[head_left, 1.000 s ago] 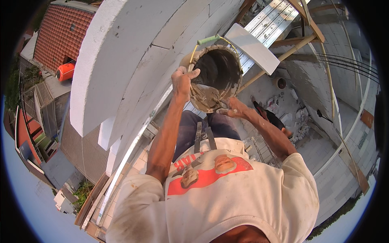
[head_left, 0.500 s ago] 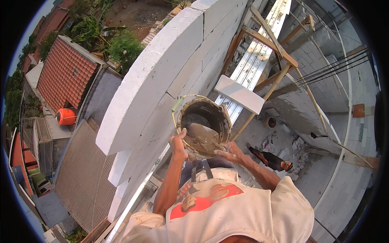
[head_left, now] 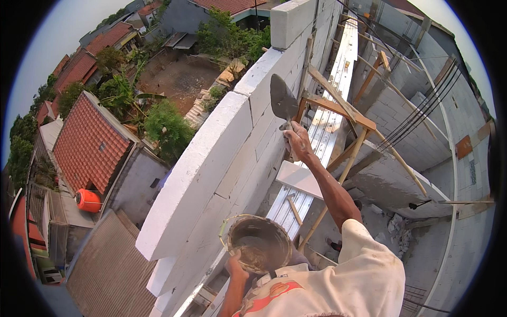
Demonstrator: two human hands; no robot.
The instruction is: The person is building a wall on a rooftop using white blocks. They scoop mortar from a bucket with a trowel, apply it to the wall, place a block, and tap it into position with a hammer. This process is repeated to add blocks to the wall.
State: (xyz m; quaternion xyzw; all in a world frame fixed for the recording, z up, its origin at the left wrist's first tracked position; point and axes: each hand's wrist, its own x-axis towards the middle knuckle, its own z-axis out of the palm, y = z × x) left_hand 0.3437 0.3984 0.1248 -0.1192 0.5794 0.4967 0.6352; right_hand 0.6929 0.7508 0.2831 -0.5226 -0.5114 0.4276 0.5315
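My left hand [head_left: 236, 267] grips the rim of a mortar-crusted bucket [head_left: 287, 245] close to my body. Grey mortar [head_left: 251, 257] lies inside it, and its yellow wire handle has a pale green grip. My right arm reaches forward, and my right hand [head_left: 298, 141] is closed round the handle of a trowel [head_left: 283, 99]. The trowel's grey, mortar-coated blade points up and away, above the inner side of a white block wall [head_left: 203, 158]. I cannot tell whether any loose mortar lies on the blade.
A white block [head_left: 299, 179] lies across long metal planks [head_left: 317, 127] right of the wall. Wooden scaffold bracing [head_left: 343, 112] and a bamboo pole [head_left: 343, 174] stand beside them. Left of the wall is a drop to tiled roofs [head_left: 90, 145]. Below right, a person's foot [head_left: 334, 244] shows.
My right hand has lifted the trowel out of the bucket and carried it forward and up. The bucket sits lower in view, held by my left hand alone. The view has tilted upward.
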